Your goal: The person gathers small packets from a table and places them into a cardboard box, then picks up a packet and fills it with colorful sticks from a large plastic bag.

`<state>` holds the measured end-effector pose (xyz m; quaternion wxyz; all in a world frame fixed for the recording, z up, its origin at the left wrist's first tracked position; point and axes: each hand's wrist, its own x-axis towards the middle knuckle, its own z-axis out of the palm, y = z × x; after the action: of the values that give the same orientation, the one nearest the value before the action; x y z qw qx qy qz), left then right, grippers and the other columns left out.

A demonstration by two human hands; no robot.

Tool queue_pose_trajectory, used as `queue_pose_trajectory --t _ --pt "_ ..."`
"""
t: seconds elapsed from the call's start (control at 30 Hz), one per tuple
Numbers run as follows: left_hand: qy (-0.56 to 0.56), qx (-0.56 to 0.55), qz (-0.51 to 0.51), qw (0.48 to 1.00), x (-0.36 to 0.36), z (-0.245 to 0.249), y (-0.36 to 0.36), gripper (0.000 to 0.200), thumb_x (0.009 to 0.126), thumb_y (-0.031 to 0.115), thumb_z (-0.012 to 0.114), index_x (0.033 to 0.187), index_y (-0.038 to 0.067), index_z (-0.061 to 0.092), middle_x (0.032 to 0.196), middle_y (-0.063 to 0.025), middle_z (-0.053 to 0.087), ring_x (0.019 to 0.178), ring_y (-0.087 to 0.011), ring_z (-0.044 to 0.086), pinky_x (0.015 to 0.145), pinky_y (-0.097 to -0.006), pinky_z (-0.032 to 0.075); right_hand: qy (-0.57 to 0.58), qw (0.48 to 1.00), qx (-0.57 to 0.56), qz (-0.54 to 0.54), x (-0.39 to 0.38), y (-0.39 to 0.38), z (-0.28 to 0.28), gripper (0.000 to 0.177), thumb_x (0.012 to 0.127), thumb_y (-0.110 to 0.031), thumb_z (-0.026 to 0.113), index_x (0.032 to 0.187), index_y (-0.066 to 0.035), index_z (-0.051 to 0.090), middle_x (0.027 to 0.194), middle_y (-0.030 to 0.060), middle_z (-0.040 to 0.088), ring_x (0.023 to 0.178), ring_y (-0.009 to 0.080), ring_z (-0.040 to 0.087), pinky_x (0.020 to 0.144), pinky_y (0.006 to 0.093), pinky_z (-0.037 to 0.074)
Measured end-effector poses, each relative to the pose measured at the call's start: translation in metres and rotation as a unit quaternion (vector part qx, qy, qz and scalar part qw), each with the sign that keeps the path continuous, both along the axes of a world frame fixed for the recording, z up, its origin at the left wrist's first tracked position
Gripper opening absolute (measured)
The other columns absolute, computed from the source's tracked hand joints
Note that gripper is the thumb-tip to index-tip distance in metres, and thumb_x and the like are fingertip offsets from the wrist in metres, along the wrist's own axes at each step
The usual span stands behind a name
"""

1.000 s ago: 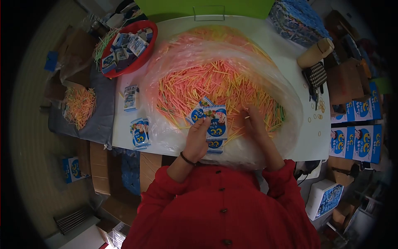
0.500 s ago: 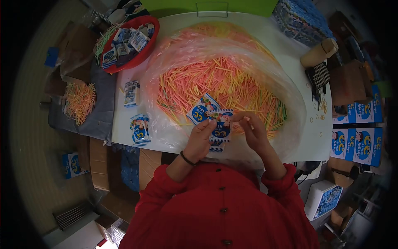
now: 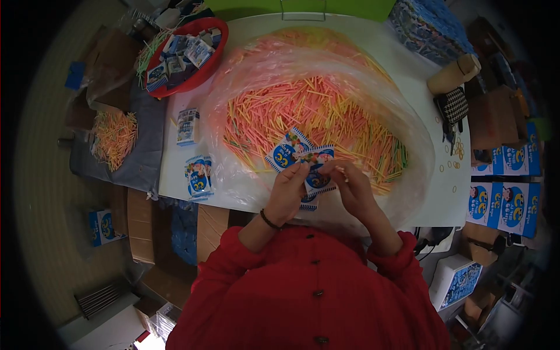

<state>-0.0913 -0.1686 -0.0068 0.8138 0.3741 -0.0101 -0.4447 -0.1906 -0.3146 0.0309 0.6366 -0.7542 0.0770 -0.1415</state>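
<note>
Fingers point(image 3: 300, 170) of the left hand point(image 3: 287, 195) pinch a glossy blue-and-white paper packet point(image 3: 318, 166); the right hand point(image 3: 354, 186) curls at its edge, grip unclear, over thin pink-and-yellow sticks point(image 3: 303, 111) on crinkled clear plastic point(image 3: 233, 169).

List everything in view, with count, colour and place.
held packet: one, blue and white, between both hands
loose packets: at least three, blue and white, on the table's left and on the sticks
sticks: many, pink, yellow and green, in the bag
bag: one, clear, table centre
basket: one, red, far left corner, packets inside
table: one, white
rubber bands: several, table's right edge
boxes: several, blue and white, right of the table
left hand: grips the held packet
right hand: fingertips at the packet's edge
</note>
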Motion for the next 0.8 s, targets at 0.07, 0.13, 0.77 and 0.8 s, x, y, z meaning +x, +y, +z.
queue_pose_trajectory --t 0.07,0.13,0.77,0.8 --pt "0.07 -0.01 -0.007 0.997 -0.002 0.001 -0.001 0.022 0.099 0.015 0.053 0.11 -0.001 0.063 0.103 -0.006 0.067 0.088 -0.0099 0.065 0.077 -0.0226 0.053 -0.017 0.995 -0.097 -0.006 0.002 -0.002 -0.011 0.015 0.095 0.004 0.047 0.106 -0.002 0.055 0.104 0.0088 0.061 0.098 0.0202 0.06 0.087 0.032 0.048" --pt "0.031 -0.001 -0.014 0.999 0.0 0.006 0.002 0.019 0.098 0.012 0.054 0.11 -0.001 0.062 0.102 -0.006 0.067 0.088 -0.0104 0.065 0.077 -0.0231 0.053 -0.064 0.997 -0.042 -0.014 0.001 -0.006 -0.006 0.016 0.093 0.005 0.049 0.106 -0.002 0.055 0.104 0.0094 0.061 0.098 0.0213 0.06 0.088 0.0318 0.047" --pt "-0.253 0.072 -0.004 0.965 -0.003 -0.002 0.013 0.018 0.087 -0.009 0.061 0.103 -0.001 0.063 0.102 -0.0054 0.068 0.092 -0.0101 0.063 0.081 -0.0245 0.053 -0.15 0.954 0.26 -0.006 0.011 0.001 0.031 0.02 0.103 -0.025 0.04 0.1 -0.008 0.05 0.098 0.009 0.063 0.121 0.0299 0.052 0.114 0.0477 0.021" --pt "-0.253 0.072 -0.003 0.965 -0.003 -0.002 0.014 0.018 0.087 -0.009 0.061 0.103 -0.001 0.063 0.102 -0.0054 0.068 0.092 -0.0101 0.063 0.081 -0.0245 0.053 -0.154 0.955 0.253 0.01 0.013 0.003 0.029 0.019 0.103 -0.026 0.041 0.099 -0.009 0.051 0.098 0.0087 0.064 0.125 0.0305 0.048 0.115 0.0484 0.018"
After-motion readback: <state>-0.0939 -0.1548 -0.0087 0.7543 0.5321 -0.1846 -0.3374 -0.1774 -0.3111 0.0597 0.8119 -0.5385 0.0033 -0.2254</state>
